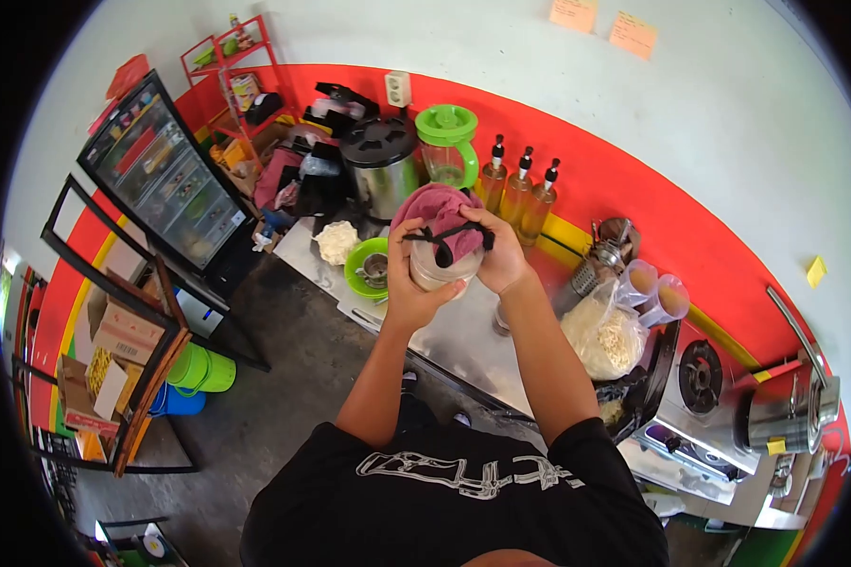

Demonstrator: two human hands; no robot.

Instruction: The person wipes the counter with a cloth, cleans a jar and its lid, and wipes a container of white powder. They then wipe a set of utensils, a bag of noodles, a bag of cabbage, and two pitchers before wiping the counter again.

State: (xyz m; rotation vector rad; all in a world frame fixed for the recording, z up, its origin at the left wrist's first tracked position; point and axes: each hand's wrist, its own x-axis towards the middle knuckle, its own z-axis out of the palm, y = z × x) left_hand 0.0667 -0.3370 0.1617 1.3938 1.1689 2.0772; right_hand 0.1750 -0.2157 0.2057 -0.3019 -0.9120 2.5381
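A clear, rounded container [430, 277] with something pale inside is held up in front of me over the steel counter. A mauve cloth [432, 206] with a black cord or strap [444, 241] lies over its top. My left hand [414, 281] wraps round the container's left side, thumb across its front. On the right, my right hand [503, 255] grips the cloth and strap against the container's upper edge; some of its fingertips are hidden. Left of my left hand is a green bowl [356, 283] with a metal strainer or cup [375, 271] in it.
Behind the hands are a green-lidded blender jug [447, 142], a steel pot [378, 165] and pump bottles [515, 197]. A white lump [337, 243] sits on the counter's left. At right are a plastic bag of pale food [603, 331], plastic cups [667, 300] and a gas stove [702, 376].
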